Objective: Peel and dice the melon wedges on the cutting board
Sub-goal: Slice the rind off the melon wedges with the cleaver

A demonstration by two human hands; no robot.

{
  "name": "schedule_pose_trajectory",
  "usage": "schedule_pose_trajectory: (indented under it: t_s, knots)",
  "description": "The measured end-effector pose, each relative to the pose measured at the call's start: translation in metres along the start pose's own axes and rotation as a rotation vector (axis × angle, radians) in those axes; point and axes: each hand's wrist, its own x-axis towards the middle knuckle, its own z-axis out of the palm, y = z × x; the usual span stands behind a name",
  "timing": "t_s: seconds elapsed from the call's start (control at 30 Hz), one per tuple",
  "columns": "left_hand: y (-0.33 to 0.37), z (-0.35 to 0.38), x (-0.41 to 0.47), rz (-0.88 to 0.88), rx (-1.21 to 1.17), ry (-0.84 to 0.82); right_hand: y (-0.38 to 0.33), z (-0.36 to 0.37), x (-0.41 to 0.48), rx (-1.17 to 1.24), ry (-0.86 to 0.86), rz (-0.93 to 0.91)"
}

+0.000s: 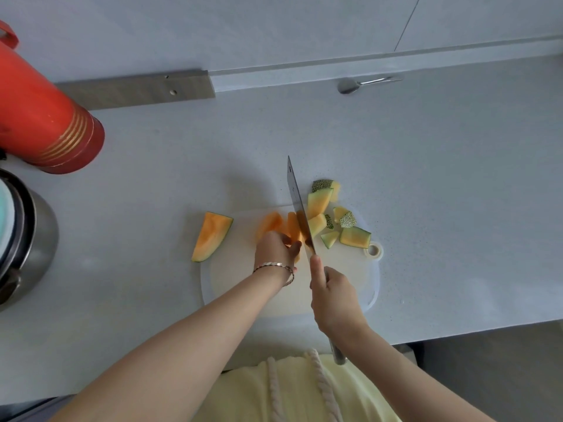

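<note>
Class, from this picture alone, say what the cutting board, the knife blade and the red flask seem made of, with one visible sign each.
Cutting board: probably plastic, matte white, translucent rim, moulded hole. Knife blade: likely steel, grey with a dull sheen. Red flask: smooth, slightly glossy, gold bands; plastic or painted metal, cannot tell.

Thermos [45, 111], maybe pot [36, 239], left of board [231, 263].

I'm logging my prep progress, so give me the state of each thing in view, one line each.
Peeled melon flesh: rind off, partly sliced, under blade.
Unpeeled wedge: rind on, lying across left edge of cutting board.
Rind pieces: cut off, heaped at board's far right.
Knife: in right hand, blade down on flesh.
Left hand: steadying the flesh, fingers curled.
Spoon: idle on counter.
</note>
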Motion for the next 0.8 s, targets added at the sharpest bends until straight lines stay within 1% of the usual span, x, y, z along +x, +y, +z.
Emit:
schedule_pose_trajectory:
  t_s: [0.43, 0.57, 0.67, 0.8]
  knots:
    - [0.004, -0.001, 0.003, -0.019, -0.015, 0.022, -0.007, -0.002, 0.022, -0.159, -0.018, -0.039]
    - [0.009, -0.004, 0.001, 0.03, 0.048, 0.008, -0.008, -0.012, 0.031, -0.084, -0.048, 0.006]
    - [0.01, -0.005, 0.002, 0.066, 0.151, 0.03, -0.012, -0.023, 0.034, -0.029, -0.084, 0.044]
    - [0.009, -0.002, 0.0, 0.086, 0.186, 0.045, -0.009, -0.026, 0.032, -0.1, -0.09, 0.031]
